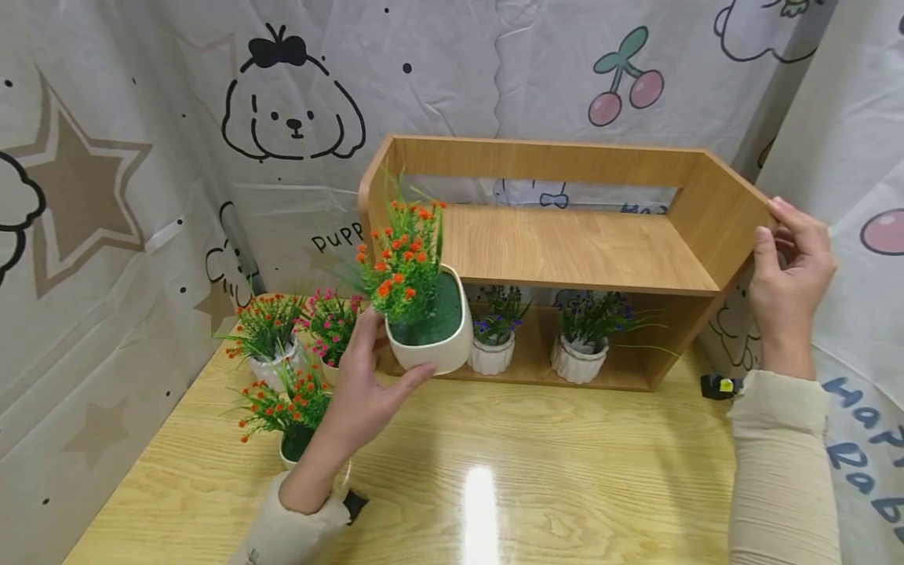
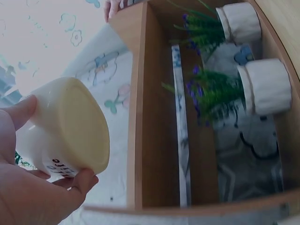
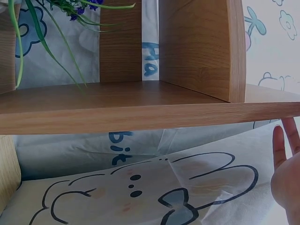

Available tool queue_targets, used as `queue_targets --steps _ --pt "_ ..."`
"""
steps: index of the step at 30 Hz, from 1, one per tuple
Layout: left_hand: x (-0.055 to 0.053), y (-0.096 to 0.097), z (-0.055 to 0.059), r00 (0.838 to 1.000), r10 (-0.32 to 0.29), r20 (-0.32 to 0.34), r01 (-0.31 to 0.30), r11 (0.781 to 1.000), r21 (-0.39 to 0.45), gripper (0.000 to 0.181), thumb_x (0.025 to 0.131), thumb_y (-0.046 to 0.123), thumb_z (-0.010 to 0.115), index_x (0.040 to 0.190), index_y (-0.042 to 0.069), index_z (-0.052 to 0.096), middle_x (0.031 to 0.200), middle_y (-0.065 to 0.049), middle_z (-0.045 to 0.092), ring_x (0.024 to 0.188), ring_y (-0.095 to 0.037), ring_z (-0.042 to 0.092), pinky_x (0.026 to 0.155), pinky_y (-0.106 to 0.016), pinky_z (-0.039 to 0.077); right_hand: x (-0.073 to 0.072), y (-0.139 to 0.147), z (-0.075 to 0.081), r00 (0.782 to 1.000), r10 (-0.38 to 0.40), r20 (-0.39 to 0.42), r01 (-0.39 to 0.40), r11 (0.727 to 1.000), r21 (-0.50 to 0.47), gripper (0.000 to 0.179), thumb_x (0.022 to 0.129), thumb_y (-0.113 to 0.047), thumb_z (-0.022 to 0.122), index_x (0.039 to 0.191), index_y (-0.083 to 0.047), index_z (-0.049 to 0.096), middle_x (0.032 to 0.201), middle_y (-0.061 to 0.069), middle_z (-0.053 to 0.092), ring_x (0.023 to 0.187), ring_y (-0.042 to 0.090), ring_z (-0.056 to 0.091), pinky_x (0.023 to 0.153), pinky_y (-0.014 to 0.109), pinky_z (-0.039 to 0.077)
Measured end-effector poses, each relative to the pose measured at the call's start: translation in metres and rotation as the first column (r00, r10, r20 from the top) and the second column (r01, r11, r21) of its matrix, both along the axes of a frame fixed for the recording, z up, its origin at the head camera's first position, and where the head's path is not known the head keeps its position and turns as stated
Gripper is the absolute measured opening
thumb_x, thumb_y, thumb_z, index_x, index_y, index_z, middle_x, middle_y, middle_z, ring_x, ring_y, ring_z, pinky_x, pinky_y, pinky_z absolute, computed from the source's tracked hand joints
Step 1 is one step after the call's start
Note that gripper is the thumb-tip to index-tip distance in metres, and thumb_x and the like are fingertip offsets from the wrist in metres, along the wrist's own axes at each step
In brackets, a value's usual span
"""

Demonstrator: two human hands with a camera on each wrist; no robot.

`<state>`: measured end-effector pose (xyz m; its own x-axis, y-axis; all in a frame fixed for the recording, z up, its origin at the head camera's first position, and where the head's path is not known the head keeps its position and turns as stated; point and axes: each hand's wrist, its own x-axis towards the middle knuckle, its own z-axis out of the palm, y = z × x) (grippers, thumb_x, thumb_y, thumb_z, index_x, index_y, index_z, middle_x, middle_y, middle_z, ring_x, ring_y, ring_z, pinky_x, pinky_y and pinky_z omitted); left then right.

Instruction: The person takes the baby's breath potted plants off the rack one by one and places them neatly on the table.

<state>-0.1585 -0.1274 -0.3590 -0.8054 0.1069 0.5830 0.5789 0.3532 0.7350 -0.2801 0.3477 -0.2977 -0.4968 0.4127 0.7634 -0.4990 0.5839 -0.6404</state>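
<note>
Gripping the cream pot (image 1: 439, 353), the left hand (image 1: 367, 400) holds it raised, thumb and fingers clamped across its sides. Expect a light, stiff, possibly slippery body; grasp the sides, not the orange flowers (image 1: 401, 259). Lettering (image 2: 60, 166) marks the glossy exterior. Right of this hand: wooden shelf (image 1: 572, 243), touched by the right hand (image 1: 796, 275); pinch cannot be confirmed.

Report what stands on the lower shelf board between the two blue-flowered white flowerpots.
Nothing: in the head view, the lower shelf board is bare between the bases of the left white flowerpot and the right white flowerpot.
</note>
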Motion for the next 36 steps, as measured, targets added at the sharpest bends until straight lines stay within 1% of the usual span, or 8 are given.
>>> queue_targets --steps 6,11,14,19,22,27,30,36 --pt "0.016 -0.034 -0.004 0.99 0.142 -0.02 -0.143 0.989 -0.042 0.084 0.076 0.013 0.082 0.145 0.019 0.035 0.136 -0.001 0.044 0.123 -0.017 0.044 0.097 -0.02 0.042 0.0 0.003 -0.002 1.0 -0.003 0.005 0.003 1.0 -0.004 0.027 0.094 -0.015 0.059 0.12 -0.021 0.067 0.122 -0.005 0.06 0.099 0.005 0.055 0.083 0.019 0.043" --pt "0.026 -0.057 -0.006 0.975 0.219 -0.039 -0.219 0.975 -0.019 0.081 0.073 0.001 0.081 0.142 0.012 0.039 0.133 0.0 0.046 0.123 -0.009 0.041 0.093 -0.014 0.039 -0.007 0.014 -0.007 1.0 -0.015 0.01 0.015 1.0 0.0 0.028 0.094 -0.016 0.059 0.12 -0.023 0.067 0.122 -0.007 0.059 0.1 0.006 0.055 0.084 0.019 0.044" --pt "0.035 -0.068 -0.004 0.964 0.258 -0.061 -0.258 0.966 0.001 0.084 0.07 -0.008 0.08 0.142 0.008 0.039 0.132 0.003 0.045 0.121 -0.004 0.041 0.092 -0.012 0.038 -0.005 0.011 -0.005 1.0 -0.009 0.008 0.009 1.0 0.002 0.028 0.094 -0.016 0.059 0.12 -0.022 0.067 0.122 -0.006 0.059 0.1 0.006 0.055 0.084 0.02 0.044" --pt "0.052 -0.081 0.007 0.949 0.311 -0.06 -0.309 0.951 0.027 0.093 0.068 -0.017 0.076 0.147 0.009 0.034 0.137 -0.004 0.044 0.121 -0.006 0.043 0.089 -0.011 0.04 0.006 -0.004 0.003 1.0 0.002 0.005 -0.002 1.0 -0.007 0.028 0.095 -0.013 0.058 0.12 -0.019 0.067 0.122 -0.005 0.059 0.1 0.005 0.055 0.085 0.02 0.044" --pt "0.054 -0.096 0.0 0.937 0.345 -0.06 -0.343 0.938 0.044 0.099 0.066 -0.019 0.077 0.148 0.015 0.033 0.139 -0.007 0.044 0.123 -0.01 0.043 0.089 -0.012 0.041 0.005 -0.003 0.001 1.0 -0.002 0.008 0.002 1.0 0.0 0.028 0.095 -0.014 0.058 0.121 -0.02 0.067 0.122 -0.006 0.059 0.1 0.005 0.055 0.085 0.02 0.043" --pt "0.058 -0.117 -0.012 0.904 0.421 -0.073 -0.416 0.907 0.067 0.097 0.063 -0.019 0.078 0.145 0.011 0.038 0.133 0.005 0.047 0.12 -0.01 0.043 0.089 -0.011 0.04 -0.002 0.005 -0.004 1.0 0.006 0.004 -0.006 1.0 -0.003 0.028 0.094 -0.014 0.059 0.12 -0.02 0.067 0.122 -0.006 0.059 0.1 0.006 0.055 0.084 0.02 0.043" --pt "0.061 -0.124 -0.015 0.878 0.474 -0.064 -0.47 0.88 0.064 0.093 0.064 -0.018 0.077 0.144 0.009 0.039 0.13 0.013 0.046 0.119 -0.007 0.043 0.088 -0.01 0.039 0.003 -0.002 0.0 1.0 0.006 0.002 -0.006 1.0 -0.005 0.028 0.094 -0.013 0.059 0.12 -0.02 0.067 0.122 -0.005 0.059 0.1 0.005 0.055 0.084 0.02 0.043" --pt "0.055 -0.153 -0.047 0.813 0.582 -0.01 -0.58 0.813 0.057 0.093 0.063 -0.012 0.082 0.142 0.016 0.042 0.126 0.019 0.044 0.117 -0.006 0.043 0.087 -0.009 0.038 0.007 -0.006 0.003 1.0 0.023 -0.004 -0.023 1.0 -0.012 0.028 0.094 -0.012 0.059 0.12 -0.017 0.067 0.122 -0.003 0.06 0.098 0.005 0.056 0.083 0.02 0.043"
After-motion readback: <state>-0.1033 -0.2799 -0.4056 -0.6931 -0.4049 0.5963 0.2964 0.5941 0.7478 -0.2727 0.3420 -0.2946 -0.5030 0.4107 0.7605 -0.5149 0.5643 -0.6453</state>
